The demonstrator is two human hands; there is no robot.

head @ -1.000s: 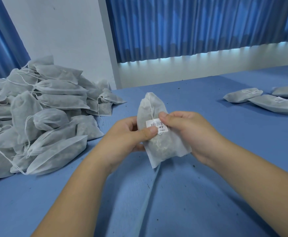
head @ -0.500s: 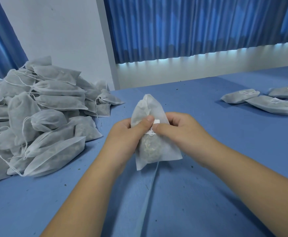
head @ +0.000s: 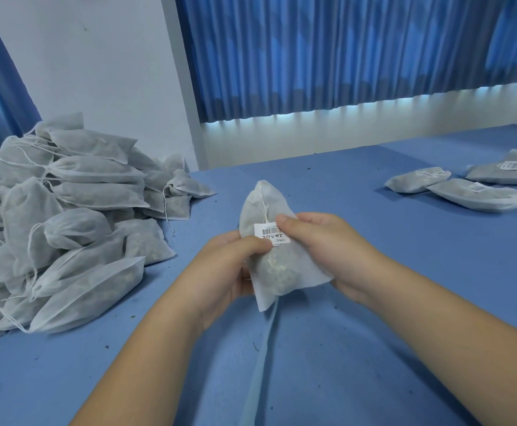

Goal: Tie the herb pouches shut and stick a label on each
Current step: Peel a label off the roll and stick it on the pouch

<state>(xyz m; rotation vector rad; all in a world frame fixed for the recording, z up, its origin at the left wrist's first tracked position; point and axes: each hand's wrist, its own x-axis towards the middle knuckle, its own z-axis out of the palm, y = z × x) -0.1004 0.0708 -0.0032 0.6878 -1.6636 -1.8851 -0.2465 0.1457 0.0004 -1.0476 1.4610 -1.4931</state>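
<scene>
Both thumbs (head: 251, 245) are now slid apart, uncovering the label (head: 271, 234), and the left hand (head: 229, 269) and right hand (head: 330, 244) pinch the pouch (head: 281, 272) above the worktop (head: 373, 348), probably to smooth the label down.

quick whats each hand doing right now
Left hand: holds the herb pouch, thumb on the label's left end.
Right hand: holds the same pouch, thumb on the label's right end.
</scene>
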